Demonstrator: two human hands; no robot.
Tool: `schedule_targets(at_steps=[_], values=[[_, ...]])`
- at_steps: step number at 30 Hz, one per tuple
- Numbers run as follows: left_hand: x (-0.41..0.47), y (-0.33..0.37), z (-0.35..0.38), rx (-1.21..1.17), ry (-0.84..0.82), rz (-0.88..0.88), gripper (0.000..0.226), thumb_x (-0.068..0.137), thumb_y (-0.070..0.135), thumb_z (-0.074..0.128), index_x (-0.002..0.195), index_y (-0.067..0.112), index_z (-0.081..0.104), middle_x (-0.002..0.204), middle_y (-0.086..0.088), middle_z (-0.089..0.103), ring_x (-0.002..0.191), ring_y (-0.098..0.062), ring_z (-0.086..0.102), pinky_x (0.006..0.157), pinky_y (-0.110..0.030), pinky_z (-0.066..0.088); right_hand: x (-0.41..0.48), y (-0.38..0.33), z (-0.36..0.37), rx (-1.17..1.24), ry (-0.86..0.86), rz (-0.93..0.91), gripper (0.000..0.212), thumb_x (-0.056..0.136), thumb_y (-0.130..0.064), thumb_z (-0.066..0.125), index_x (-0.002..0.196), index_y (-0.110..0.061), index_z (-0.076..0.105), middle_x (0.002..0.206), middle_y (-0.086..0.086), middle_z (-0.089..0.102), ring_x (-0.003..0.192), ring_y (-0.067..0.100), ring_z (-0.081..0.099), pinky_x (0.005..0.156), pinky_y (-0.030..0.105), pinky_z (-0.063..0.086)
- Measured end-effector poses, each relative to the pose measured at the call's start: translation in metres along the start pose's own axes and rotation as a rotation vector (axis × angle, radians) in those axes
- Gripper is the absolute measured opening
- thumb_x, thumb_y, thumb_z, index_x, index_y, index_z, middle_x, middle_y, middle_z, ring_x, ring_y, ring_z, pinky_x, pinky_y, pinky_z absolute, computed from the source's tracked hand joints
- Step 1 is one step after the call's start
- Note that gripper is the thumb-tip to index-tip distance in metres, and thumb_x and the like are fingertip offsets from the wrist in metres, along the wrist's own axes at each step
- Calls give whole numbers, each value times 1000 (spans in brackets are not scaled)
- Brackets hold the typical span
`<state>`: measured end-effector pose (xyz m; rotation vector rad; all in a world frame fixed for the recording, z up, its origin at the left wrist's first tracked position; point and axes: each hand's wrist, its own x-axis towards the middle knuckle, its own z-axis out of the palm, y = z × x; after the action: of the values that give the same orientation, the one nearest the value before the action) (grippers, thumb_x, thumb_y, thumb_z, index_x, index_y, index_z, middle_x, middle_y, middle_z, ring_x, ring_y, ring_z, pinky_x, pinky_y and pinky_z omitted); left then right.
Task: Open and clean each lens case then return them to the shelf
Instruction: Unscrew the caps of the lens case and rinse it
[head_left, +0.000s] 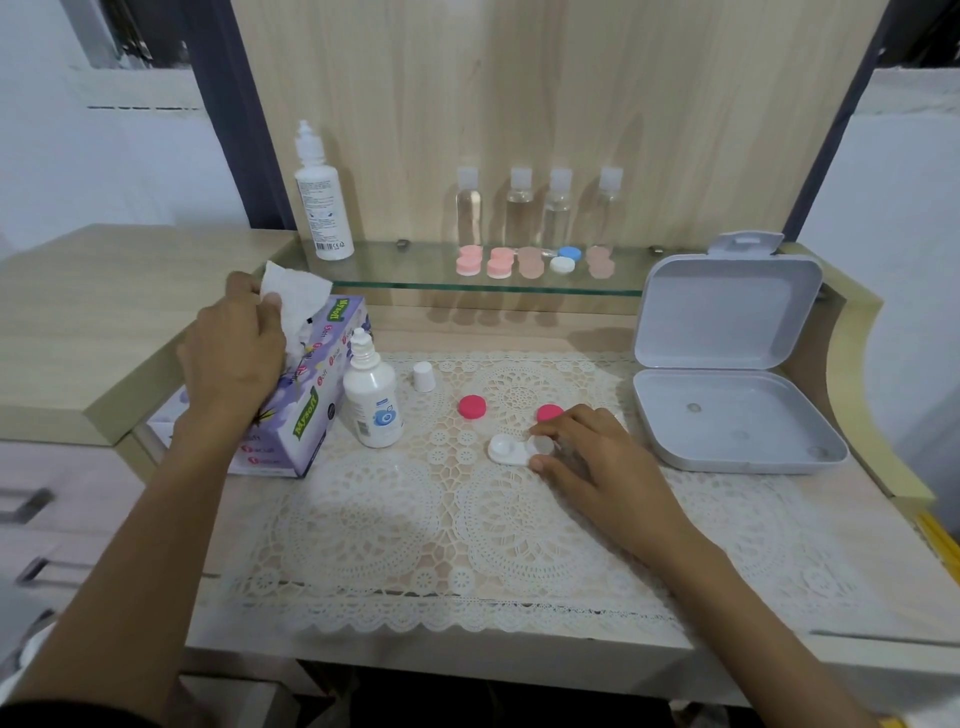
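- You are at the wiping step: your left hand (234, 348) has its fingers pinching a tissue (296, 293) from the tissue box (306, 415).
- Your right hand (592, 457) pinches the open lens case (506, 449) on the tabletop (519, 325), with the pink caps (472, 406) lying beside it.
- Next, likely, bring the tissue across and wipe each cup.

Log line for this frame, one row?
left hand: pinching tissue at box | right hand: holding white lens case | pink caps: off | wiping: not yet
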<state>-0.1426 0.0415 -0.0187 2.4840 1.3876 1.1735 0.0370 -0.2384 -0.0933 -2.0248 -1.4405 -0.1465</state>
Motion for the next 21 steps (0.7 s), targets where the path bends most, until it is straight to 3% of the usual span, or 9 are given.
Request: schedule_targets(at_steps=[10,12,15,17,19,21], values=[[2,-4,-2,-264,237,-66,35,101,31,34,117,3,47,87,-22,64,84,-40,53,70,-39,35,0,-1,-1,2,-2,-3,30,89,-42,51,112,-26,61,102,-16,53,93,9,47,70,25,42],[0,-2,-6,-357,291,-61,34,102,30,34,115,3,48,79,-17,60,75,-31,50,66,-32,28,0,-1,-1,2,-1,-4,29,89,-41,52,112,-26,61,102,-16,53,93,8,47,70,25,42],[-3,5,-14,-492,397,-30,11,102,33,33,101,31,44,66,8,48,60,-2,45,60,-27,27,0,-1,-1,9,4,-5,25,90,-38,56,111,-26,61,102,-16,53,93,8,47,69,24,41],[-7,9,-19,-569,511,8,7,102,33,35,97,37,36,67,16,44,59,4,45,59,-18,31,0,-1,-1,17,7,-5,23,90,-37,57,110,-26,61,101,-17,53,93,7,47,69,22,40],[-12,9,-23,-668,598,78,4,103,28,37,103,33,37,77,13,47,69,4,47,64,-16,35,0,-1,-1,17,3,-2,23,90,-36,58,111,-26,61,101,-17,53,93,7,47,70,21,40],[-16,9,-24,-748,637,137,6,102,28,39,105,24,42,87,1,51,75,-5,50,67,-28,42,1,-1,-1,17,2,2,23,90,-36,57,111,-26,61,102,-17,53,93,7,47,71,20,40]])
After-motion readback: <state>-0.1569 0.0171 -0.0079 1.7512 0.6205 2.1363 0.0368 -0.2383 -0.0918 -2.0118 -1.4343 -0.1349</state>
